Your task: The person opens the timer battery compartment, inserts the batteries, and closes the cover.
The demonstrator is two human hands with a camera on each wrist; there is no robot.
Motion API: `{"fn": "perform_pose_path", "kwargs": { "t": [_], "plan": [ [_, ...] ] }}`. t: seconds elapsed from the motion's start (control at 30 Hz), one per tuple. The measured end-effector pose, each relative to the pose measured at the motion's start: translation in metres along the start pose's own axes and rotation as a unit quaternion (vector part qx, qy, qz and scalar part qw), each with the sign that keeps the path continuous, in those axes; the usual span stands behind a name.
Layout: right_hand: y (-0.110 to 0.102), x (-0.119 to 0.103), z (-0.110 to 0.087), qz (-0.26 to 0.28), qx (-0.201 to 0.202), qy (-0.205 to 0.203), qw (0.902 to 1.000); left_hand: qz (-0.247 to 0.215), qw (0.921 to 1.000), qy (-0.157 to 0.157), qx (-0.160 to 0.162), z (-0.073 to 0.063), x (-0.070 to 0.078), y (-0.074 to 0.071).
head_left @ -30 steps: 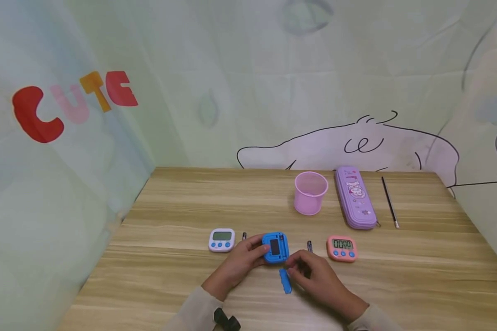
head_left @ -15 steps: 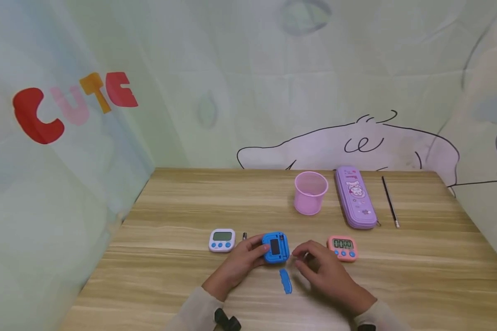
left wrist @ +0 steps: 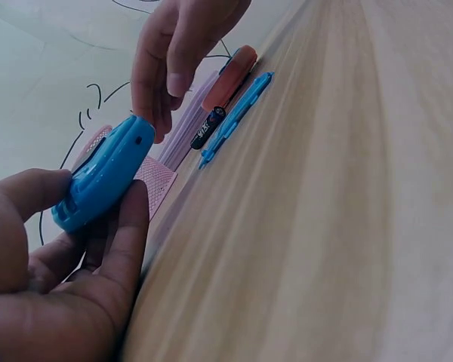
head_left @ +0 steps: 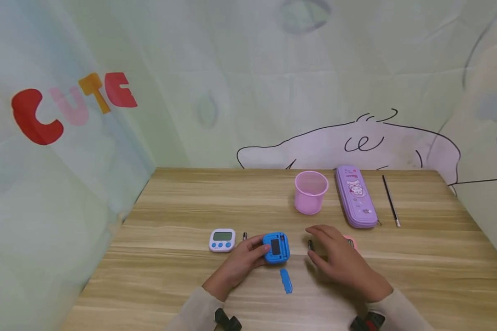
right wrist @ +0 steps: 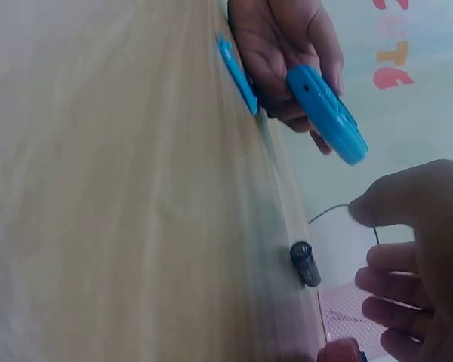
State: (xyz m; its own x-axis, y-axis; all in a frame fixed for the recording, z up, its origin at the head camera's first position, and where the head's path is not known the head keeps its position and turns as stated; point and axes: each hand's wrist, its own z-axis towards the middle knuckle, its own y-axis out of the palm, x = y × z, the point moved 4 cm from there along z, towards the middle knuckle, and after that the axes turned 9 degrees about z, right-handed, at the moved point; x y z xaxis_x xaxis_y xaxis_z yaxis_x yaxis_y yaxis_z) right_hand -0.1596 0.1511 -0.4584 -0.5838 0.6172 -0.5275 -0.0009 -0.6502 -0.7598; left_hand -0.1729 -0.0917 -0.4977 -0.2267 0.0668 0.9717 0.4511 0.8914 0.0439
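My left hand (head_left: 242, 257) holds a blue digital timer (head_left: 276, 247) back side up, thumb on its back and fingers beneath. Its battery compartment is uncovered, and a battery shows at the top of it. The loose blue battery cover (head_left: 286, 281) lies on the table just below the timer. My right hand (head_left: 341, 257) hovers over a small dark battery (right wrist: 305, 264), thumb and fingers spread apart with nothing between them. Behind that hand, a coral timer (head_left: 350, 241) is mostly hidden. Another battery (head_left: 245, 236) lies beyond my left hand, beside a white timer (head_left: 222, 240).
A pink cup (head_left: 309, 197) stands toward the back of the wooden table (head_left: 199, 197). To its right lie a purple pencil case (head_left: 356, 197) and a black pencil (head_left: 391, 201). A printed curtain (head_left: 215, 82) borders the table's back and sides.
My right hand has moved right and away from the blue timer, its fingers spreading wider, and now covers much of the coral timer. The left hand keeps holding the blue timer in place.
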Motion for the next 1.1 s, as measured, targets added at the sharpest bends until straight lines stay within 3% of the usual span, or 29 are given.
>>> {"fn": "perform_pose_path", "kwargs": {
  "t": [0.3, 1.1],
  "plan": [
    [0.003, 0.005, -0.001, -0.044, -0.018, -0.004, 0.9988, 0.007, 1.0000, 0.001, -0.001, 0.000, 0.001, 0.000],
    [0.009, 0.007, -0.004, -0.043, -0.058, 0.015, 0.9973, 0.009, 0.9999, 0.008, -0.004, 0.000, 0.001, 0.001]
  ]
}}
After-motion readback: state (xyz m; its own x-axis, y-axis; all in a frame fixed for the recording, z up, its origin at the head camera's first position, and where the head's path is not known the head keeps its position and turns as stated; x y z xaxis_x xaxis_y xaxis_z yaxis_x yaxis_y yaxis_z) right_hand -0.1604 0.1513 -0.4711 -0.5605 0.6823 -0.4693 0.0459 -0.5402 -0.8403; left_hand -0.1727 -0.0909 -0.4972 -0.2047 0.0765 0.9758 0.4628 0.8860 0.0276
